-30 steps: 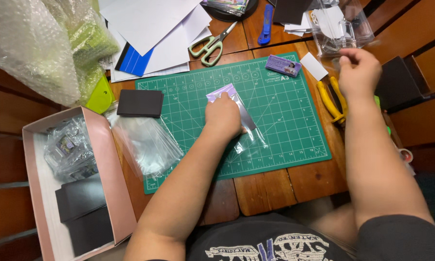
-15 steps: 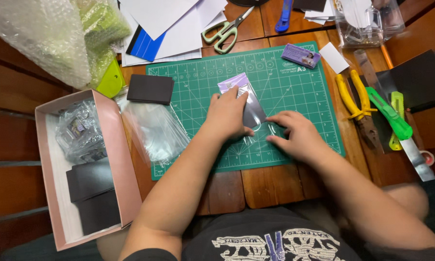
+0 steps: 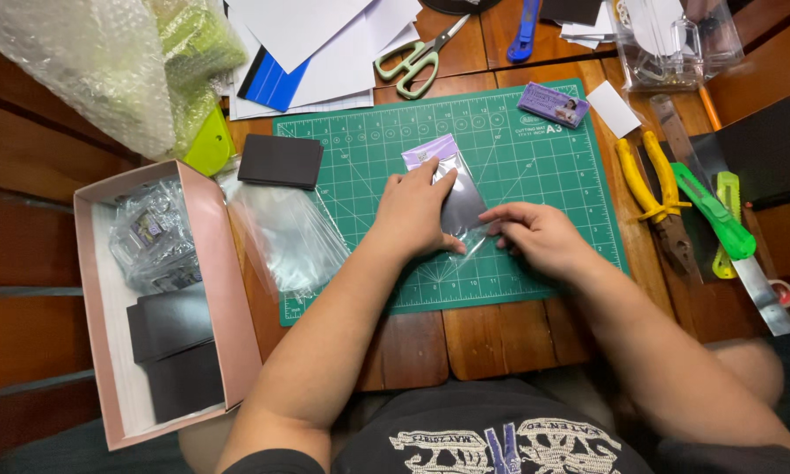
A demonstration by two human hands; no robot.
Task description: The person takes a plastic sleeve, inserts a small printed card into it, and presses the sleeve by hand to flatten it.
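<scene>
Packet (image 3: 455, 189) of clear plastic with a purple top and a dark card inside lies on the green cutting mat (image 3: 535, 149), and we press it flat under our left hand (image 3: 412, 215), fingers spread. Our right hand (image 3: 540, 237) pinches the packet's lower clear edge between thumb and fingers. Beside the mat's left edge lie loose clear bags (image 3: 290, 233) and a black card (image 3: 281, 161); a pink box (image 3: 224, 290) sits further left on the tabletop (image 3: 491, 338). Yellow pliers (image 3: 654, 189) and a green knife (image 3: 715, 215) lie to the right, scissors (image 3: 417, 60) above.
</scene>
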